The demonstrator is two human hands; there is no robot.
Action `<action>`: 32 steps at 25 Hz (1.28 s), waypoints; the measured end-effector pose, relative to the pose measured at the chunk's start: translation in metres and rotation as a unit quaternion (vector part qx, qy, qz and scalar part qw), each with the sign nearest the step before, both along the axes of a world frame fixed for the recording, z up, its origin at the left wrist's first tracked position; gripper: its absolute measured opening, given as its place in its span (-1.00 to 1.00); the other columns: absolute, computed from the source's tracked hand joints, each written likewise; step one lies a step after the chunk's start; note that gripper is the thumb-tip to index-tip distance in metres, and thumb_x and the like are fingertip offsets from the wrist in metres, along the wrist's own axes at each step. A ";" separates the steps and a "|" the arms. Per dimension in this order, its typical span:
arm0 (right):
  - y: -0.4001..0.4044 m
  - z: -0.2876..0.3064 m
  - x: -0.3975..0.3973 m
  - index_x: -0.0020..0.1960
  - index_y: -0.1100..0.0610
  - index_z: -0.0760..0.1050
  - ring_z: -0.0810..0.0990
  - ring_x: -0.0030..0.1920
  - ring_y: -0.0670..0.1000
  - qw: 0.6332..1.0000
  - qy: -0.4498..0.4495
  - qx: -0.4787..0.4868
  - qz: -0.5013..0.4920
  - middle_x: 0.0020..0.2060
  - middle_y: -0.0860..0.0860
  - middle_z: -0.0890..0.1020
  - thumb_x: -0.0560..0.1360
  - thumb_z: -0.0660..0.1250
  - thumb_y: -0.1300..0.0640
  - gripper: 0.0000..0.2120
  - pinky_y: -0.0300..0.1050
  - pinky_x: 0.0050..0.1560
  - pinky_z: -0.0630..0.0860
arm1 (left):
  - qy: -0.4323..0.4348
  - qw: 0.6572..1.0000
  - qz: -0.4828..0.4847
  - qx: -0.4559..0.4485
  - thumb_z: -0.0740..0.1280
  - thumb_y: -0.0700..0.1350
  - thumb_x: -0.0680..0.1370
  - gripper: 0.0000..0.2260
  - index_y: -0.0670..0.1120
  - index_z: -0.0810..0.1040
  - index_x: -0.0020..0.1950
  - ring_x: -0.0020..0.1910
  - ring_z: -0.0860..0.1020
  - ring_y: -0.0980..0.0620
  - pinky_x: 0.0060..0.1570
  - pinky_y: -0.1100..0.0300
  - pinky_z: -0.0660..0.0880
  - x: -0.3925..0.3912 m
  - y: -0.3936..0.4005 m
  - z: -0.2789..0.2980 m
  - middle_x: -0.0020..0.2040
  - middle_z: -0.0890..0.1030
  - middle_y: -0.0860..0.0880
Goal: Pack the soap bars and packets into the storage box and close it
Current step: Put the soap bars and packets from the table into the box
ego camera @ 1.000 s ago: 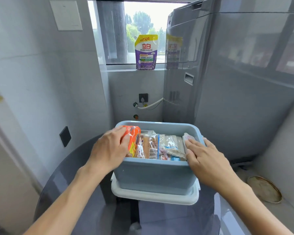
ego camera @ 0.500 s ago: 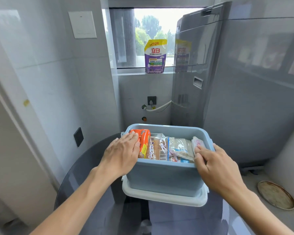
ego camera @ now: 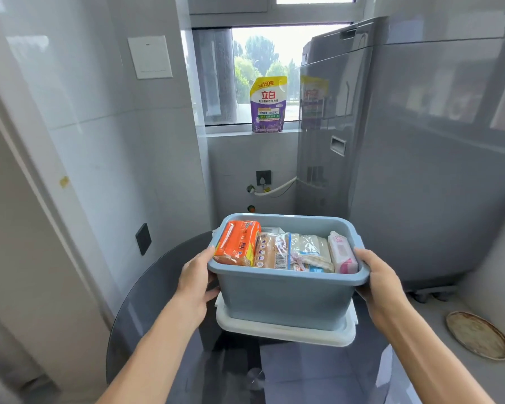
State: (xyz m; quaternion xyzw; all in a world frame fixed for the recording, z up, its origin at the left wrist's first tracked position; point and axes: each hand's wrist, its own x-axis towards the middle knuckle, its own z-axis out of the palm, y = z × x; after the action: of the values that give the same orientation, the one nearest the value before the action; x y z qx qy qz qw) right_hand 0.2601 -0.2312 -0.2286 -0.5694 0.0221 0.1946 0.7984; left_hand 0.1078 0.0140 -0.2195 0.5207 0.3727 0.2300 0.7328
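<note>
Body in view: two forearms and two hands only, coming in from the bottom edge. Both arms bare up to the frame edge, no sleeve or cuff showing. Left hand (ego camera: 198,282): bare, no glove, no ring, no watch or band at the wrist. Right hand (ego camera: 380,282): same, bare, nothing on the wrist. Fingers (ego camera: 209,253) mostly hidden, so nails can't be read. No marks or tape visible on either arm.

The open blue plastic storage box (ego camera: 286,293) sat on its white plastic lid (ego camera: 286,330). Inside, upright in a row, stood an orange wrapped soap bar (ego camera: 236,243), two clear plastic packets (ego camera: 274,250), and a pink-and-white packet (ego camera: 343,256) at the right end.
</note>
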 end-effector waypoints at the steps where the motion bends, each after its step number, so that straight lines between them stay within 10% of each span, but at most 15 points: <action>1: 0.002 0.000 0.000 -0.15 0.11 0.63 0.56 -0.47 -0.04 1.000 -0.002 0.019 0.006 -0.39 0.04 0.60 0.46 0.34 0.11 -0.89 -0.21 -0.46 0.50 | -0.007 1.000 0.009 0.008 0.31 0.03 0.58 -0.80 -0.04 0.66 0.02 -0.01 0.64 -0.05 -0.08 -0.02 0.53 0.001 0.000 0.000 -0.11 0.73 -0.07; 15: 0.078 0.028 -0.035 -0.19 0.09 0.50 0.42 -0.41 -0.02 0.988 -0.127 0.001 0.092 -0.47 0.00 0.50 0.42 0.29 0.23 -0.93 -0.14 -0.37 0.29 | -0.036 0.995 0.090 -0.004 0.30 -0.05 0.55 -0.79 -0.09 0.62 0.10 -0.04 0.59 -0.07 -0.07 -0.02 0.51 -0.067 0.049 0.006 -0.04 0.66 -0.12; 21: 0.094 0.011 -0.029 -0.25 0.12 0.58 0.56 -0.34 0.00 0.990 -0.105 -0.024 0.095 -0.39 0.01 0.63 0.38 0.36 0.01 -0.82 -0.14 -0.28 0.43 | 0.062 0.985 0.096 0.133 0.25 0.02 0.62 -0.65 -0.10 0.52 0.36 0.32 0.47 -0.07 0.38 -0.02 0.28 -0.077 0.066 0.007 0.30 0.58 -0.06; 23: 0.087 0.004 -0.015 -0.14 0.07 0.69 0.67 -0.32 -0.03 0.995 -0.062 -0.016 0.075 -0.30 0.00 0.72 0.46 0.32 -0.15 -0.69 -0.13 -0.28 0.55 | 0.080 0.898 0.178 0.395 0.26 0.04 0.60 -0.60 -0.06 0.49 0.40 0.39 0.40 0.02 0.36 0.16 0.26 -0.065 0.043 0.021 0.40 0.48 0.01; 26: 0.064 -0.021 0.008 0.04 0.11 0.63 0.67 -0.04 0.07 0.974 -0.116 -0.188 0.043 -0.05 0.06 0.73 0.56 0.17 -0.16 -0.59 0.07 -0.01 0.55 | -0.026 0.750 0.040 0.660 0.36 0.03 0.50 -0.70 -0.08 0.63 0.16 0.12 0.53 0.00 0.17 0.19 0.40 -0.034 -0.016 0.030 0.11 0.64 0.01; 29: 0.032 -0.065 0.019 0.25 0.07 0.48 0.51 0.19 0.16 0.767 -0.248 -0.581 0.110 0.22 0.01 0.57 0.49 0.24 -0.08 -0.61 0.07 0.13 0.44 | 0.066 0.636 -0.131 0.757 0.38 0.12 0.48 -0.66 -0.01 0.61 0.17 0.06 0.53 -0.04 0.06 0.05 0.50 0.002 -0.055 0.016 0.03 0.64 0.03; 32: 0.019 -0.082 0.026 0.08 0.13 0.43 0.48 0.11 0.19 0.724 -0.221 -0.647 0.091 0.11 0.08 0.50 0.45 0.27 -0.15 -0.62 0.06 0.05 0.47 | 0.104 0.594 -0.122 0.788 0.39 0.12 0.49 -0.73 -0.01 0.60 0.08 0.01 0.52 -0.07 -0.15 0.07 0.44 0.025 -0.064 0.008 -0.05 0.60 0.02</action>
State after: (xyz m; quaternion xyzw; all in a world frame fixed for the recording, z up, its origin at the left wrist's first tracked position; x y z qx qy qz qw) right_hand 0.2856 -0.2123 -0.3103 -0.9739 -0.0867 0.0734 0.1965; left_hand 0.1331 -0.0498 -0.2113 0.9565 0.0527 0.2866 0.0143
